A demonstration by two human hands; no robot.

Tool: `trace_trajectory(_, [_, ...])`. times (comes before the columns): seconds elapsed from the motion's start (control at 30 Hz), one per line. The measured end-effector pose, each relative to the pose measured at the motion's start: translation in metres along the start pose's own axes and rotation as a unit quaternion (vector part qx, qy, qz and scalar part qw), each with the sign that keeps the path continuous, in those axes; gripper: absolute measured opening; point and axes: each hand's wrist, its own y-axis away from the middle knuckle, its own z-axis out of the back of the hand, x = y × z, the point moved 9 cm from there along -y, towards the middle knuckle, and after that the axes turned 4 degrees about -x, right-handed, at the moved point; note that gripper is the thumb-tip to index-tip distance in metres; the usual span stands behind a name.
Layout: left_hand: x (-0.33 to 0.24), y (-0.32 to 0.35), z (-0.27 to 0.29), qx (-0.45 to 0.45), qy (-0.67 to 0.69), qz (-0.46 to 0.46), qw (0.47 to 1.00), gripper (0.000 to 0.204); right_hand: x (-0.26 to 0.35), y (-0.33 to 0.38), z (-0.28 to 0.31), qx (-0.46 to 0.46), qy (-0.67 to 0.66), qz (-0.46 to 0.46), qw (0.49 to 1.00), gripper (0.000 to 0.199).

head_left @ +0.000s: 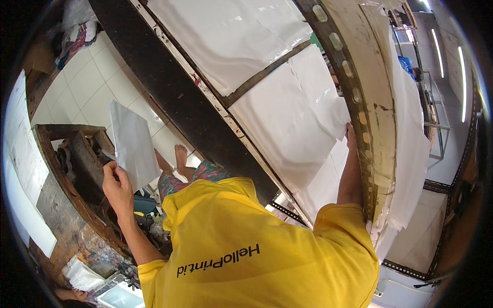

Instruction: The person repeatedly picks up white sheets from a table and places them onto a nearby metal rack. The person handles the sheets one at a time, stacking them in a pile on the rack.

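Observation:
My left hand (118,186) is closed on the lower edge of a flat white sheet (134,146), with the thumb against its face. The sheet stands nearly upright, slightly glossy, above the tiled floor. Over at the rack on the right, my right hand (350,135) is at the edge of a large white sheet (287,110) lying on a shelf. Its fingers look pinched on that edge, partly covered by the rack's upright. The sheet is wrinkled near the hand and looks like thin plastic or paper.
More white sheets (231,38) lie on the neighbouring shelf section. A perforated metal upright (354,87) and a long dark board (154,77) border the rack. To the left stands a worn wooden bench (67,215) with open compartments. White floor tiles (102,66) show beyond.

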Motion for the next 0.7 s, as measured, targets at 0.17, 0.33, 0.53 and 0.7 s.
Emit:
trace_trajectory(0.17, [-0.008, 0.001, 0.000, 0.004, -0.007, -0.015, 1.000, 0.013, 0.008, 0.000, -0.001, -0.037, 0.036, 0.011, 0.999, 0.010])
trace_trajectory(0.33, [-0.002, 0.005, -0.008, 0.054, -0.022, 0.005, 0.998, 0.017, 0.016, -0.004, -0.004, -0.055, 0.074, 0.020, 0.996, 0.015])
trace_trajectory(0.53, [-0.008, 0.009, -0.011, 0.034, 0.008, -0.033, 0.999, 0.012, 0.040, 0.004, -0.006, -0.110, 0.171, 0.058, 0.977, 0.023])
trace_trajectory(0.7, [-0.018, 0.008, -0.010, 0.049, 0.023, -0.017, 0.998, 0.011, 0.170, 0.081, -0.056, -0.213, 0.234, 0.214, 0.924, 0.031])
